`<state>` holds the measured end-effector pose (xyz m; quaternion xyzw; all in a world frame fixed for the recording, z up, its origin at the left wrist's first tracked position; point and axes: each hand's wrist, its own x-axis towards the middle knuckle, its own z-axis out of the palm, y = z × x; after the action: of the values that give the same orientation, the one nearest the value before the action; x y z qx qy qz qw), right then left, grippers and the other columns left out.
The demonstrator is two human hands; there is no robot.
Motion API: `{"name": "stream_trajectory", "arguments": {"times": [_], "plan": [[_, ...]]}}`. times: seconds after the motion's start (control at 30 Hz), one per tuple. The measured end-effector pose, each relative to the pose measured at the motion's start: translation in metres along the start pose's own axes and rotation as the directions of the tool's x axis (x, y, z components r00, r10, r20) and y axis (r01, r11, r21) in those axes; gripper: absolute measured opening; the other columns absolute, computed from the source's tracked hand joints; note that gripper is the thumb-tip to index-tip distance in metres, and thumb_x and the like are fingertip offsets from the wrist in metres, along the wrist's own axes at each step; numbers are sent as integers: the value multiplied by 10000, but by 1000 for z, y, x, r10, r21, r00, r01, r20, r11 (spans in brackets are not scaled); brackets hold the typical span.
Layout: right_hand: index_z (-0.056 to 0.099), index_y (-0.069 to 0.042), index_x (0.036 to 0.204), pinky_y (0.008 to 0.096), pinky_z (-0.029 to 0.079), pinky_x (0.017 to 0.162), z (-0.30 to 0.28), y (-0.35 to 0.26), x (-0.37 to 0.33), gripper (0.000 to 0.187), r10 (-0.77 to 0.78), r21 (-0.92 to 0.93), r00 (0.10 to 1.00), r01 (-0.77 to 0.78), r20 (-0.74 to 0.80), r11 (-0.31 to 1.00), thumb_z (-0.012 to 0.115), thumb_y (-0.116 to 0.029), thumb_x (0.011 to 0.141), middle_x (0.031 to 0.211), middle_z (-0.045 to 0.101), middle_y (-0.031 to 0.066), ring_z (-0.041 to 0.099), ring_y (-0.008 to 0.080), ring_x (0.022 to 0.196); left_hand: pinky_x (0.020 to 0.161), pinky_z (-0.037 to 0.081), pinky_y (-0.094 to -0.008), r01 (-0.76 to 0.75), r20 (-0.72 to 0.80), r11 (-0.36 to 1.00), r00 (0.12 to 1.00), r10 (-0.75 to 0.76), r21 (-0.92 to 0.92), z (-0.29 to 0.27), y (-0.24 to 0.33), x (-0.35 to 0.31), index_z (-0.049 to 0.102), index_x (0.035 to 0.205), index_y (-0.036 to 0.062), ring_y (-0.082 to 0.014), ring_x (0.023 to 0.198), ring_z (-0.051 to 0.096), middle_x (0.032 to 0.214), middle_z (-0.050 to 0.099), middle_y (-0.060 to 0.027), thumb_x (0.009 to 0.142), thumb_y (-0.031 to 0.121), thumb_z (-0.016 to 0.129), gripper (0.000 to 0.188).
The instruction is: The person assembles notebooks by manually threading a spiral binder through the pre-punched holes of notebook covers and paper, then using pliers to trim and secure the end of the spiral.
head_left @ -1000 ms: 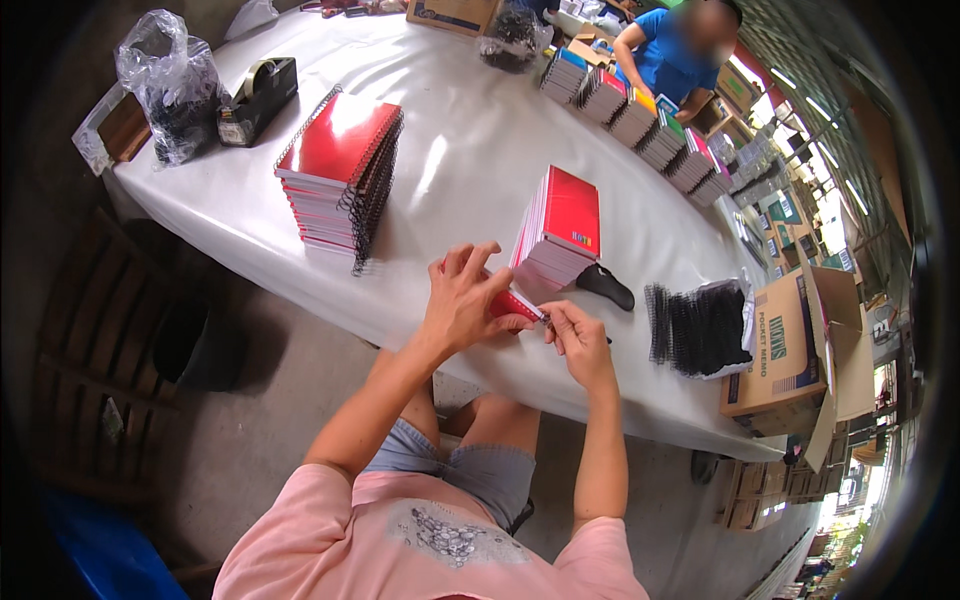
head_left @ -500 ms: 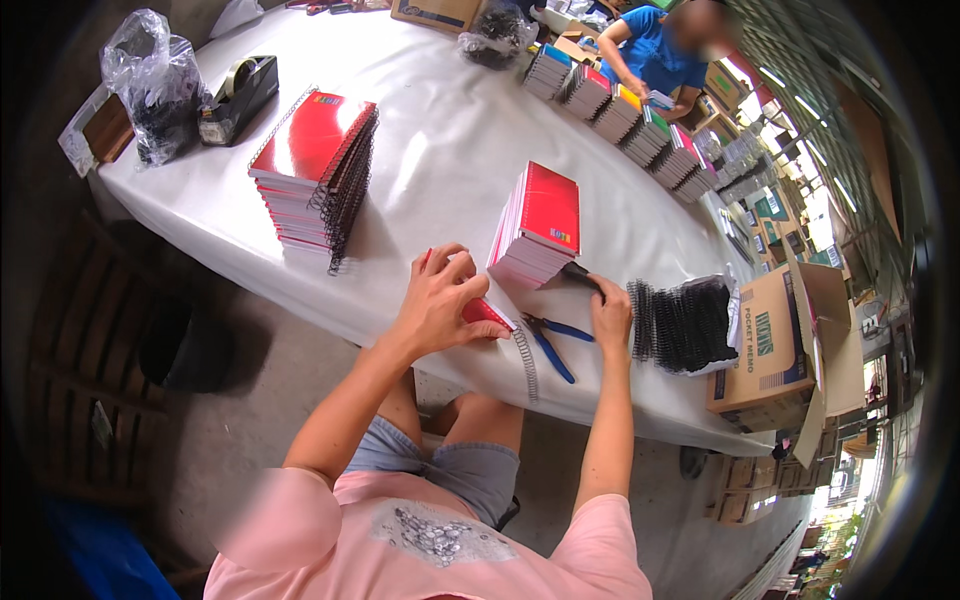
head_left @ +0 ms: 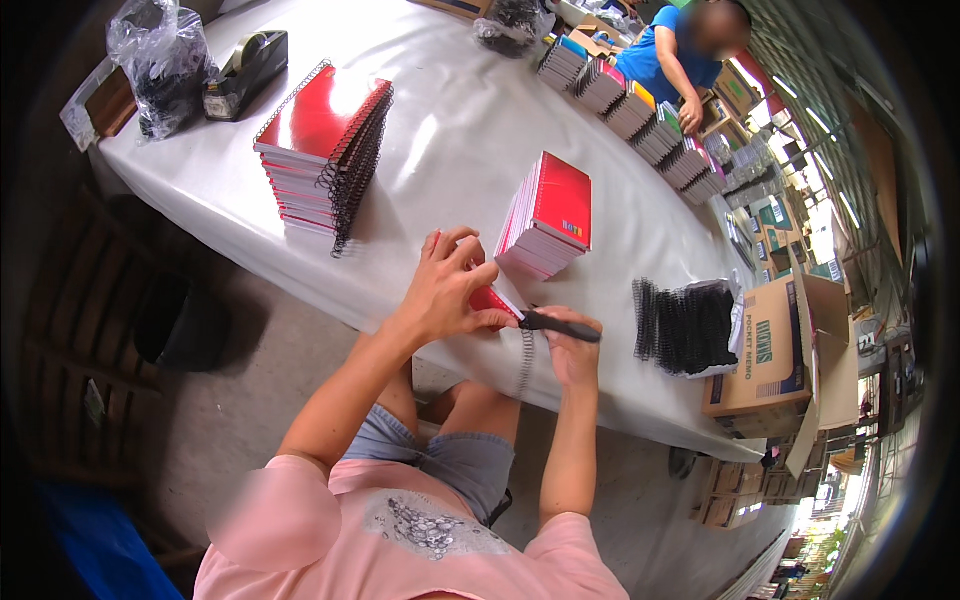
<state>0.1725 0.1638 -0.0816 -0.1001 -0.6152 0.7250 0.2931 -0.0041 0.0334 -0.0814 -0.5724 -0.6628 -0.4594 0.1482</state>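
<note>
My left hand (head_left: 450,290) is closed on a small red notebook (head_left: 490,298), its fingers over the cover and its thumb along the edge. From the notebook's corner a loose wire coil (head_left: 527,360) hangs toward the table's front edge. My right hand (head_left: 574,352) grips a long black tool (head_left: 562,325), whose narrow end meets that corner at the coil's top; its exact kind is unclear. Just beyond my hands stands a stack of red notebooks (head_left: 562,205). A taller stack of red notebooks (head_left: 325,115) with black coils along their edges is to the left.
A pile of black coils (head_left: 690,325) lies right of my right hand, beside an open cardboard box (head_left: 765,350). At far left are a tape dispenser (head_left: 245,75) and a plastic bag (head_left: 165,75). Across the table, a person in blue (head_left: 650,65) works behind rows of notebooks (head_left: 630,110).
My right hand has brought the black tool up from the table beside the stack to the held notebook's corner. The blue-handled pliers seen there before no longer show. The person opposite has shifted an arm.
</note>
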Motion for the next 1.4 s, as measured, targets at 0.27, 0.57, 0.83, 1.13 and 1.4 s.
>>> {"name": "stream_trajectory", "arguments": {"times": [0.27, 0.57, 0.83, 1.13, 1.4], "plan": [[672, 52, 882, 312, 521, 830, 5, -15, 1, 199, -44, -146, 999, 41, -13, 988, 598, 114, 707, 940, 657, 172, 635, 233, 909, 853, 367, -449, -7, 20, 1000, 1000, 7, 20, -2, 2, -1, 563, 723, 54, -334, 1059, 467, 879, 522, -87, 540, 559, 768, 575], [673, 46, 907, 274, 510, 809, 5, -18, 7, 248, -47, -251, 996, 64, 71, 966, 615, 129, 681, 945, 661, 141, 626, 185, 906, 863, 371, -454, -9, 30, 1000, 999, 10, -11, -3, 0, 0, 560, 704, 49, -341, 1057, 464, 866, 519, -95, 541, 560, 764, 575], [673, 59, 926, 265, 494, 787, 11, -20, 11, 321, -76, -60, 997, 75, -27, 995, 618, 164, 628, 914, 659, 126, 631, 190, 869, 851, 385, -459, -13, 52, 1000, 999, 14, -24, -7, -1, 2, 562, 717, 59, -330, 1053, 461, 899, 524, -90, 532, 559, 764, 570], [679, 40, 933, 240, 488, 766, 14, -26, 17, 298, -127, -41, 992, 128, 16, 991, 623, 154, 663, 940, 661, 93, 622, 155, 864, 859, 372, -437, 6, 94, 1000, 996, -6, -5, -6, -9, 0, 583, 776, 113, -280, 1087, 450, 954, 516, -56, 547, 613, 721, 567], [688, 28, 922, 252, 493, 766, 22, -20, 20, 279, -12, -214, 992, -15, -123, 977, 591, 140, 686, 956, 659, 123, 618, 169, 880, 844, 413, -422, 24, 18, 995, 1000, -22, -97, -5, -13, 2, 557, 749, 92, -311, 1102, 405, 1193, 449, -94, 537, 528, 791, 538]]}}
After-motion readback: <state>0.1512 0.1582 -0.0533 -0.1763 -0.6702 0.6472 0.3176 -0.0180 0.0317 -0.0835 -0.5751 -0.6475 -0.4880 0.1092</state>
